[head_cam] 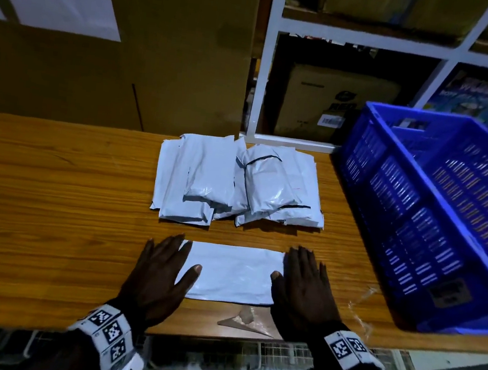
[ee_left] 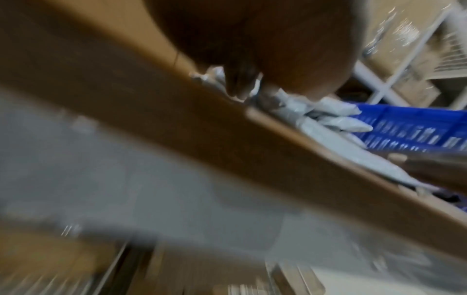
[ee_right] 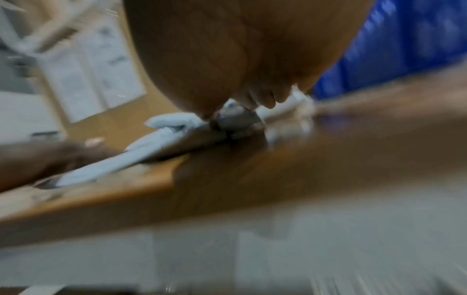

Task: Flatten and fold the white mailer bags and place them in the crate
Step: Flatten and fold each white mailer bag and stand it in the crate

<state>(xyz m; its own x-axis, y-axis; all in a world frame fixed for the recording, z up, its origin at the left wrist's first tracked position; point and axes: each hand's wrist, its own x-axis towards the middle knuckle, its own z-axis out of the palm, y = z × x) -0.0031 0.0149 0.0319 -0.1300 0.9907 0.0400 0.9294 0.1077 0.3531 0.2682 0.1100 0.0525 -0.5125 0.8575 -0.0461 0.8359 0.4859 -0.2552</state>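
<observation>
One white mailer bag (head_cam: 232, 273) lies flat on the wooden table (head_cam: 53, 193) near its front edge. My left hand (head_cam: 163, 267) rests flat on the bag's left end, fingers straight. My right hand (head_cam: 302, 279) lies flat on its right end, thumb on the bag. A heap of several white mailer bags (head_cam: 236, 184) sits behind it, mid-table. The blue crate (head_cam: 434, 212) stands tilted at the right. Both wrist views are blurred; they show the heap (ee_left: 328, 121), the crate (ee_left: 409, 127) and the flat bag (ee_right: 141, 157).
A scrap of clear plastic film (head_cam: 242, 321) lies at the table's front edge, and more film (head_cam: 362, 308) by the crate. Large cardboard boxes (head_cam: 160, 53) and a white shelf frame (head_cam: 265, 65) rise behind the table. Bare wood stretches to the left.
</observation>
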